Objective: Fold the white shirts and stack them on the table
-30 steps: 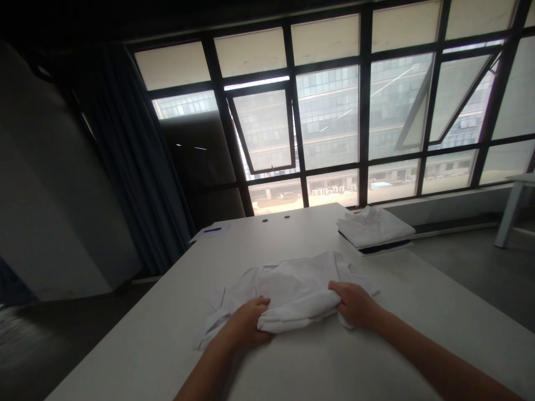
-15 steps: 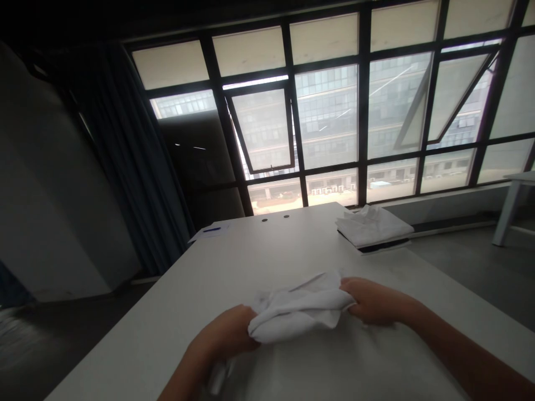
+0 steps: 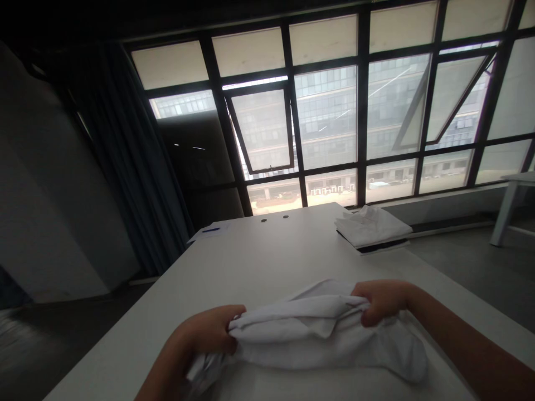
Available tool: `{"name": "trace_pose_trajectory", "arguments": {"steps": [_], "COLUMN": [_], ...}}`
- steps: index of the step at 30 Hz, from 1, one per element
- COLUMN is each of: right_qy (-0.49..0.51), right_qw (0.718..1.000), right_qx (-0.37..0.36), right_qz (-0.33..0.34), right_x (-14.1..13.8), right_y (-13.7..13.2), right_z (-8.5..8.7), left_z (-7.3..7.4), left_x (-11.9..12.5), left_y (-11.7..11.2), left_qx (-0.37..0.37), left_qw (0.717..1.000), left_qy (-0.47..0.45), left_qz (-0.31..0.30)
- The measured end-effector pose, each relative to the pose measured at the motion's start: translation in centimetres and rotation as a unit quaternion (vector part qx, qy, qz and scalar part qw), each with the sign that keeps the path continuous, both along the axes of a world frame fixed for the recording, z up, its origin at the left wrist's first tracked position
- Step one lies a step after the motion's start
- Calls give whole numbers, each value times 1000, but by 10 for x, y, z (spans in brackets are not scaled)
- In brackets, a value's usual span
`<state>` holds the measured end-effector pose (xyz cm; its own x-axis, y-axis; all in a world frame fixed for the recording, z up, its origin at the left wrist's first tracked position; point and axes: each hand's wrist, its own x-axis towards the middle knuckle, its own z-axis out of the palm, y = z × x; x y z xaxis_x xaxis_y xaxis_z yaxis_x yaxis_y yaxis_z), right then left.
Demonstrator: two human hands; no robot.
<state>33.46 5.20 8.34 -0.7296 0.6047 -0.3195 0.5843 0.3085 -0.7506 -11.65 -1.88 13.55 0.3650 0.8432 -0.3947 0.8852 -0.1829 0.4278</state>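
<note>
1. Left hand (image 3: 204, 331): fingers curled inward, pinching the left end of a bunched white cloth garment (image 3: 321, 345), thumb hidden from view
2. Right hand (image 3: 382, 301): fingers pressed together over the garment's upper fold, gripping its right end
3. Garment held between both hands in a loose, wrinkled horizontal bunch, just above or resting on the white table (image 3: 267, 262), exact contact hard to tell; a rounded lobe hanging beyond the right hand, a crumpled corner below the left wrist
4. Farther along the table, well apart from both hands: a folded white garment stack (image 3: 370, 225), lying flat on a thin dark layer (image 3: 371, 249) of unclear kind
5. Near the far left of the table: a sheet of paper (image 3: 211, 233) under a blue pen (image 3: 211, 229)
6. Two small dark round holes (image 3: 275, 218) near the table's far edge
7. Behind the table: a dark blue curtain (image 3: 125, 156) and a tall black-framed window (image 3: 326, 111)
</note>
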Motion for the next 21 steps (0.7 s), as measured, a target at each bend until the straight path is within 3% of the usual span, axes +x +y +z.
{"name": "trace_pose_trajectory", "arguments": {"steps": [2,4,5,7,9,10,11,12,15,17,19,21], "right_qy": [120,283,356,458,497,492,469,428,245,121,31,-41], "right_qw": [989,945,914,847,795,784,784,794,823,834,878,943], "right_qx": [-87,-152,-165,-145,-88,-56,-21,23,233,353,367,280], "right_qz": [0,-55,-104,-226,-336,-376,-407,-432,-456,-406,-306,-175], "right_x": [7,9,8,2,-7,-11,-15,-17,-23,-27,-32,-37], "right_y": [1,3,6,15,28,35,41,47,54,47,34,18], "right_z": [3,4,2,-5,-19,-29,-39,-49,-74,-81,-80,-76], "left_z": [9,14,14,6,-7,-14,-20,-26,-43,-57,-74,-92], "left_x": [-7,-13,-14,-15,-14,-13,-12,-11,-7,-3,3,9], "left_y": [-5,-5,-3,7,20,27,31,34,31,25,20,21], "left_qx": [-57,-35,17,197,404,472,505,503,359,239,143,81], "left_qw": [995,990,990,974,901,863,844,848,931,970,989,996], "left_qy": [-76,-131,-135,-97,-27,2,20,28,26,26,31,46], "left_qz": [-33,-42,-23,64,158,181,182,164,65,22,4,2]}}
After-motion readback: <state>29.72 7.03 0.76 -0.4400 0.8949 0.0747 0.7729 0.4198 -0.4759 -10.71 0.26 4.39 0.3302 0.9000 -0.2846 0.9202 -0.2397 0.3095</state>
